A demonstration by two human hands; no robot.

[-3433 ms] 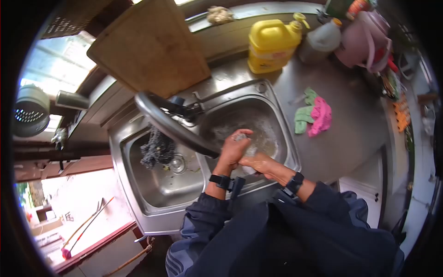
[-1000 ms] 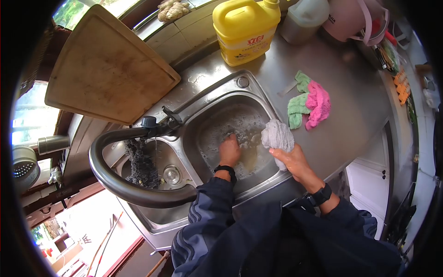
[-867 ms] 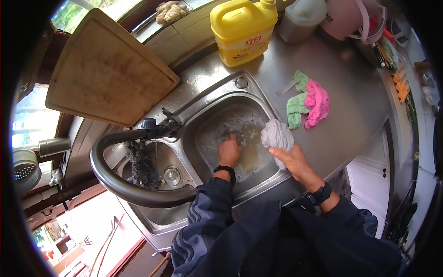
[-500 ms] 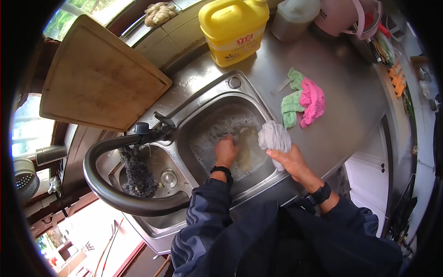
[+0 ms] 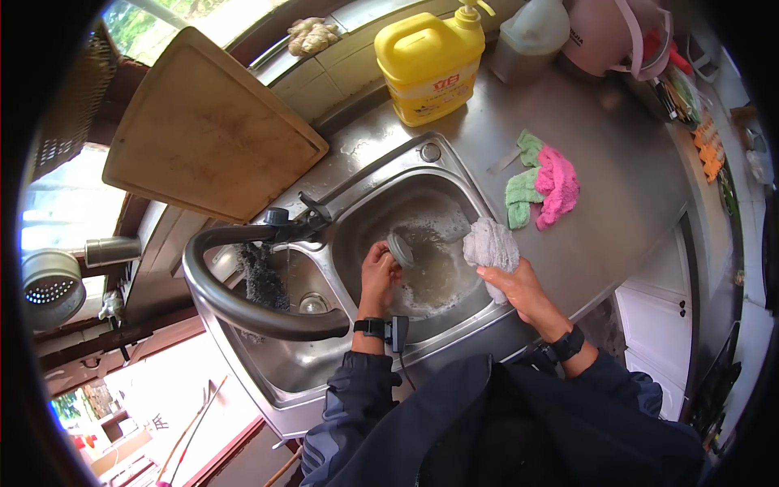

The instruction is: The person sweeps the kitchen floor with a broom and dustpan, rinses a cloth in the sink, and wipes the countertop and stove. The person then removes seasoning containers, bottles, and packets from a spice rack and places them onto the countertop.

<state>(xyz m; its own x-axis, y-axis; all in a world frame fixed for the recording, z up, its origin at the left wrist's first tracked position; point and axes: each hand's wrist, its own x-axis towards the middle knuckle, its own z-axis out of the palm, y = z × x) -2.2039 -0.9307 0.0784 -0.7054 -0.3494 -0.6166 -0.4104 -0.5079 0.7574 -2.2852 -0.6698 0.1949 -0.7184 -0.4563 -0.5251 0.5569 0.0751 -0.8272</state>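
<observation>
My left hand [image 5: 377, 277] is above the murky, foamy water [image 5: 434, 272] in the right-hand sink basin [image 5: 347, 219]. Its fingers are closed on a round, greyish sink plug [image 5: 400, 250], held tilted on edge. Over the basin's right rim, my right hand [image 5: 523, 294] grips a bunched, wet white cloth [image 5: 492, 246], its thumb across the front. Part of the cloth hangs below the hand. On the steel counter to the right lie a pink cloth [image 5: 557, 187] and a green cloth [image 5: 523, 195], touching each other.
A curved faucet [image 5: 243, 312] arches over the left basin [image 5: 304, 377], where a dark scrubber-like bundle [image 5: 264, 276] lies. A cutting board [image 5: 215, 130] leans behind the sink. The yellow detergent jug [image 5: 430, 77], a translucent jug [image 5: 531, 40] and a pink appliance [image 5: 604, 36] stand at the back.
My left hand has risen out of the water and now shows the sink plug. The foam has shifted and broken up. My right hand still holds the white cloth; the view has shifted slightly.
</observation>
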